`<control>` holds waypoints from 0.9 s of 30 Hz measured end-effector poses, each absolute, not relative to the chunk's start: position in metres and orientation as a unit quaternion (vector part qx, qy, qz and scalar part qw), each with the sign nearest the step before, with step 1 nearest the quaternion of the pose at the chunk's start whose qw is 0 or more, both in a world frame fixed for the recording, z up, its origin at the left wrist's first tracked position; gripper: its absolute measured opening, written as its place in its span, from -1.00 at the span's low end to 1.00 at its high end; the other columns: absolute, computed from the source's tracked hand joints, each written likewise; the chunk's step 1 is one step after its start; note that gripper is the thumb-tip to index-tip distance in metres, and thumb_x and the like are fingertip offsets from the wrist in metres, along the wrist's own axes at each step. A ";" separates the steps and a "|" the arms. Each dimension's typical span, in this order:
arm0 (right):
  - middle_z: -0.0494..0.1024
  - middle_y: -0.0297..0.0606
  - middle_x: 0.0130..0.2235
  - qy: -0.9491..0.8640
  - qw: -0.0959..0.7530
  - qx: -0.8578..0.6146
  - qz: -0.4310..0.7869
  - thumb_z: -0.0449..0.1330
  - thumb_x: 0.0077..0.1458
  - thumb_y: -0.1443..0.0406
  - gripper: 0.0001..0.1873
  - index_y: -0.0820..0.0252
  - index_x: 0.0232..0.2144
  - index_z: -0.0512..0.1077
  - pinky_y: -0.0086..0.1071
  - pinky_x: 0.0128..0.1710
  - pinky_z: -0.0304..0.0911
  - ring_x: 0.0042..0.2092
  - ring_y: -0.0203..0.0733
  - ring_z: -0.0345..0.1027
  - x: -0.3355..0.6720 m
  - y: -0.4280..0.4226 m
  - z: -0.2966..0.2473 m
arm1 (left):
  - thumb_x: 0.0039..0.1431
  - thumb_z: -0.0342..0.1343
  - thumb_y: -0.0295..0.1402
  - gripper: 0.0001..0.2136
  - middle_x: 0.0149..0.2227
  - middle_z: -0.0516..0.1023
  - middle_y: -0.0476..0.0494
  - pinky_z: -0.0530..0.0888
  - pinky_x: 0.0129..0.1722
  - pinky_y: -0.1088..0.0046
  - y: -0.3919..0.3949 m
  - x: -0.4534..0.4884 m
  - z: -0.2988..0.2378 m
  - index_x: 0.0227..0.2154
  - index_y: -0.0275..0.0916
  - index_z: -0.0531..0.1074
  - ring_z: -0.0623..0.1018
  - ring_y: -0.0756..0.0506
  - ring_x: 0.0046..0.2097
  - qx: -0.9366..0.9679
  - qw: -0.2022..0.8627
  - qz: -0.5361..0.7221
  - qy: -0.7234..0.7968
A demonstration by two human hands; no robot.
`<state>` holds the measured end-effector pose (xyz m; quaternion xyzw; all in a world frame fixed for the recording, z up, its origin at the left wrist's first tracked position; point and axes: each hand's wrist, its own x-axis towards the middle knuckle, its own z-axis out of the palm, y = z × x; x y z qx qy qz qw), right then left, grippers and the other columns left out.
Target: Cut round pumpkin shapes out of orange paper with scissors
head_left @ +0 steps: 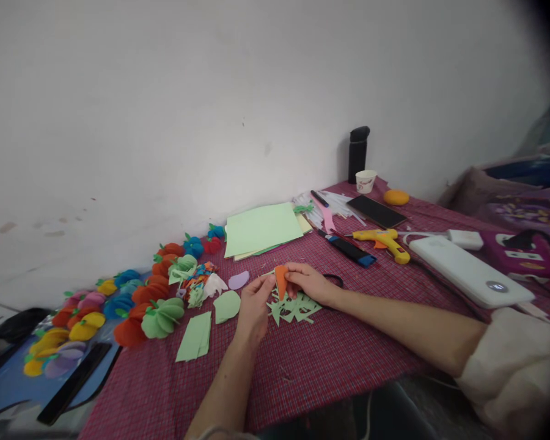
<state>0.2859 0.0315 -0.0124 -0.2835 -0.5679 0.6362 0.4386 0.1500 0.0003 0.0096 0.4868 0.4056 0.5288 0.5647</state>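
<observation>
- Orange paper piece (pixel 281 281), one of it, is up between two hands, just above the counter (pixel 348 360) with its red checked cloth!
- Left hand (pixel 260 299): thumb and fingers pinched at the piece's left edge.
- Right hand (pixel 305 282): closed on the same piece from the other side, fingertips on its upper part.
- Right below them, a spread of pale green cut-outs (pixel 297 310), overlapping too much for a sure count.
- Over to the left of the hands: one lilac paper piece (pixel 239 280), one rounded green stack (pixel 227 307), one stack of green rectangles (pixel 195 337).
- Further left, a crowd of paper balls (pixel 162 318) in orange, green, blue, yellow and lilac, packed too closely to number!
- Behind the hands, one pile of large sheets (pixel 263 229), pale green on top.
- And on the right, one each: yellow glue gun (pixel 382 237), black phone (pixel 376 211), paper cup (pixel 365 182), black bottle (pixel 358 156), yellow oval object (pixel 396 197), white power bank (pixel 474 272).
</observation>
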 end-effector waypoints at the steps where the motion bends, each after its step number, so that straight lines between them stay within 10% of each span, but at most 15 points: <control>1: 0.33 -0.43 -0.65 -0.569 0.438 -0.283 0.636 0.00 0.01 0.25 -0.85 0.20 -0.51 0.26 -0.50 -0.60 0.16 -0.63 -0.39 0.19 0.286 0.032 -0.012 | -0.02 0.06 -0.23 -0.75 -0.51 0.49 -0.09 0.29 -0.49 0.52 0.000 0.150 0.010 -0.39 -0.35 0.44 0.43 0.00 -0.46 0.486 0.562 0.530 0.409; 9: 0.33 -0.45 -0.59 -0.609 0.441 -0.284 0.595 0.07 -0.02 0.25 -0.83 0.19 -0.33 0.28 -0.51 -0.58 0.16 -0.60 -0.39 0.20 0.284 0.028 -0.014 | -0.16 0.16 -0.24 -0.72 -0.57 0.45 -0.03 0.28 -0.53 0.55 0.009 0.145 0.000 -0.41 -0.34 0.40 0.40 0.04 -0.55 0.440 0.556 0.539 0.454; 14: 0.39 -0.42 -0.50 -0.711 0.423 -0.318 0.462 0.12 -0.06 0.33 -0.41 0.06 0.05 0.07 -0.51 -0.56 0.15 -0.53 -0.34 0.26 0.285 0.021 -0.013 | -0.17 0.15 -0.22 -0.76 -0.62 0.40 0.03 0.25 -0.59 0.57 0.009 0.144 -0.003 -0.51 -0.32 0.36 0.35 0.07 -0.61 0.449 0.565 0.514 0.463; 27: 0.37 -0.40 -0.61 -0.683 0.422 -0.357 0.477 0.07 -0.01 0.16 -0.78 0.17 -0.34 0.31 -0.49 -0.61 0.13 -0.60 -0.34 0.23 0.291 0.032 -0.019 | -0.15 0.11 -0.23 -0.79 -0.62 0.39 0.03 0.28 -0.57 0.57 0.022 0.127 0.000 -0.55 -0.31 0.40 0.33 0.07 -0.58 0.471 0.457 0.567 0.497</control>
